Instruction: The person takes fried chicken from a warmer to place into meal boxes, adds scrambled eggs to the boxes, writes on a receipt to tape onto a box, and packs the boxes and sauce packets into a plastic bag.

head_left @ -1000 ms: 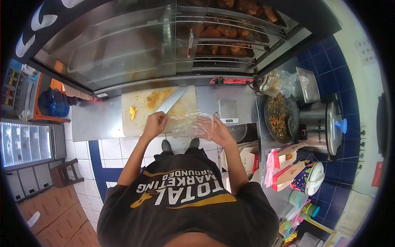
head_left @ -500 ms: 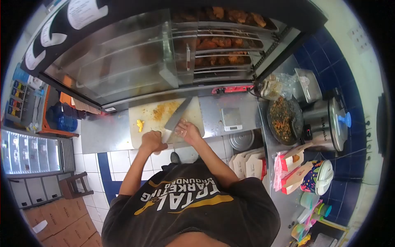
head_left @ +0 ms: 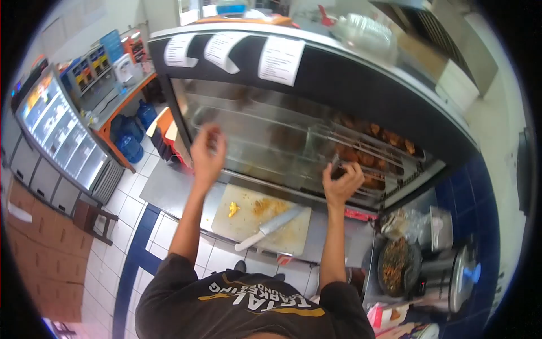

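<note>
My left hand (head_left: 209, 151) is raised in front of the left part of the glass display case (head_left: 257, 144); its fingers are loosely bent and apart, slightly blurred, with nothing visible in them. My right hand (head_left: 345, 183) is at the case's sliding glass door, thumb and fingers closed at its small handle (head_left: 336, 162). Below, a large knife (head_left: 282, 219) with a white handle lies diagonally on the white cutting board (head_left: 228, 226). Brown crumbs (head_left: 266, 207) and a crumpled yellow piece (head_left: 233, 209) are on the board. Pieces of fried chicken (head_left: 361, 158) sit on racks behind the glass.
On the right are a stone mortar (head_left: 400, 268) of chopped chili mix, a metal cooker (head_left: 446, 282), a plastic bag (head_left: 416, 226) and a metal container (head_left: 441, 226). Paper sheets (head_left: 281, 59) hang from the case's top. A stool (head_left: 95, 221) and drinks fridge (head_left: 65, 133) stand left.
The knife has gone from my hands onto the board. Both hands have risen from the board to the display case, left hand leftward and right hand rightward. The head view has shifted upward.
</note>
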Demonstrator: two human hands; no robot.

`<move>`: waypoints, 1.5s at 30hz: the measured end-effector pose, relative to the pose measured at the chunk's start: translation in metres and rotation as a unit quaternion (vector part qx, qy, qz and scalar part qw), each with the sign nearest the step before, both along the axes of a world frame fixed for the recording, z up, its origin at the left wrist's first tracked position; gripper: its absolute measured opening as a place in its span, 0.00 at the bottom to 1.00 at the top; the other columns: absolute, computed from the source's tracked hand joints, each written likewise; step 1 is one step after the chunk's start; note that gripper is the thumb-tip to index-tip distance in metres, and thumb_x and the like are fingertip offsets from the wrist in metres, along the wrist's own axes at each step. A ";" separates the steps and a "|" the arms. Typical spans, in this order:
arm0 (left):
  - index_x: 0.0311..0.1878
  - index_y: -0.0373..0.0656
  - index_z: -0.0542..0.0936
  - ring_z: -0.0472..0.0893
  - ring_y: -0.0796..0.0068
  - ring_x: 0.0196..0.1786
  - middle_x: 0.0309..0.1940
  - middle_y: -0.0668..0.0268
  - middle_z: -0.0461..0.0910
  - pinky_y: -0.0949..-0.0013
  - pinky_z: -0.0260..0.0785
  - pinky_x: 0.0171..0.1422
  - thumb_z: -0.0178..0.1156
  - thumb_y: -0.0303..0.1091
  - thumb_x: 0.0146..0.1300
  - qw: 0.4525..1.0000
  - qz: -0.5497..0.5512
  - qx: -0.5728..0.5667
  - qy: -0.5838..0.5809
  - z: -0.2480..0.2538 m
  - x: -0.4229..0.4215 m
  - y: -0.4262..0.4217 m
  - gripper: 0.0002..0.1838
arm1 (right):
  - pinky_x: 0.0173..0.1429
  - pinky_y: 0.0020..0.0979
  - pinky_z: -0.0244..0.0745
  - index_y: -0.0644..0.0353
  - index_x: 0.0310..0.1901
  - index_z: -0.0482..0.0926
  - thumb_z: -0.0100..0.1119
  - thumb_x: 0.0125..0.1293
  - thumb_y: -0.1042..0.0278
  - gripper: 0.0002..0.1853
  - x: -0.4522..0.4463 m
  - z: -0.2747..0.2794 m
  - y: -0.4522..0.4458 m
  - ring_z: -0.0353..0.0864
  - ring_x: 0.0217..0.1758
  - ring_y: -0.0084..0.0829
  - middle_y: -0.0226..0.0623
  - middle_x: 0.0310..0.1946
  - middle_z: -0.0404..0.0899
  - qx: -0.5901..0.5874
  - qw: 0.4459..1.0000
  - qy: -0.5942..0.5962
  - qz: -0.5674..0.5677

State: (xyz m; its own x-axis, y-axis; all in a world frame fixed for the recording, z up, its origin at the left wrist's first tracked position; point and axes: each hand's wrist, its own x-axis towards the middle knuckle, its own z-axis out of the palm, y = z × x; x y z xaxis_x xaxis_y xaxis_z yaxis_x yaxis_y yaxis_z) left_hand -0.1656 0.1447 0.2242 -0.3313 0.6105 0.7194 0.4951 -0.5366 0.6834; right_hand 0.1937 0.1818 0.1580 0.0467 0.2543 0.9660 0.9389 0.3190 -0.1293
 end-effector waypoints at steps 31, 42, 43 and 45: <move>0.68 0.34 0.68 0.82 0.67 0.38 0.33 0.59 0.81 0.63 0.75 0.43 0.55 0.21 0.70 0.779 -0.585 -0.087 0.210 -0.166 0.435 -0.152 0.23 | 0.55 0.42 0.77 0.61 0.42 0.78 0.69 0.61 0.68 0.12 0.225 -0.028 -0.338 0.81 0.52 0.46 0.46 0.47 0.79 -0.021 0.942 0.201 -0.267; 0.67 0.38 0.66 0.81 0.30 0.44 0.41 0.35 0.81 0.35 0.69 0.47 0.52 0.21 0.64 0.575 -0.681 -0.163 0.422 -0.244 0.673 -0.292 0.26 | 0.50 0.44 0.77 0.68 0.55 0.75 0.60 0.72 0.58 0.21 0.309 -0.224 -0.689 0.83 0.44 0.50 0.54 0.40 0.82 -0.075 0.554 0.469 -0.684; 0.66 0.37 0.68 0.81 0.31 0.45 0.41 0.36 0.82 0.35 0.69 0.47 0.52 0.21 0.64 0.556 -0.719 -0.140 0.394 -0.248 0.686 -0.293 0.26 | 0.50 0.44 0.78 0.68 0.55 0.76 0.61 0.72 0.57 0.22 0.312 -0.231 -0.689 0.85 0.45 0.51 0.56 0.40 0.83 -0.091 0.562 0.500 -0.652; 0.60 0.35 0.75 0.83 0.34 0.46 0.39 0.38 0.83 0.40 0.72 0.49 0.53 0.22 0.64 0.539 -0.762 -0.063 0.354 -0.260 0.708 -0.289 0.20 | 0.51 0.46 0.78 0.69 0.56 0.75 0.61 0.71 0.56 0.23 0.318 -0.231 -0.690 0.85 0.45 0.52 0.57 0.40 0.83 -0.107 0.557 0.510 -0.646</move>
State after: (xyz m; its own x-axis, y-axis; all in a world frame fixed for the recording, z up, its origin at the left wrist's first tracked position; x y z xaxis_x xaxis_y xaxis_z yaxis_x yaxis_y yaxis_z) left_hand 0.5419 -0.1445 -0.0362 0.9536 -0.1553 0.2579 -0.2943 -0.6604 0.6908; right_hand 0.5113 -0.5081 -0.0728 0.8223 -0.5239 0.2222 -0.2306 -0.6637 -0.7115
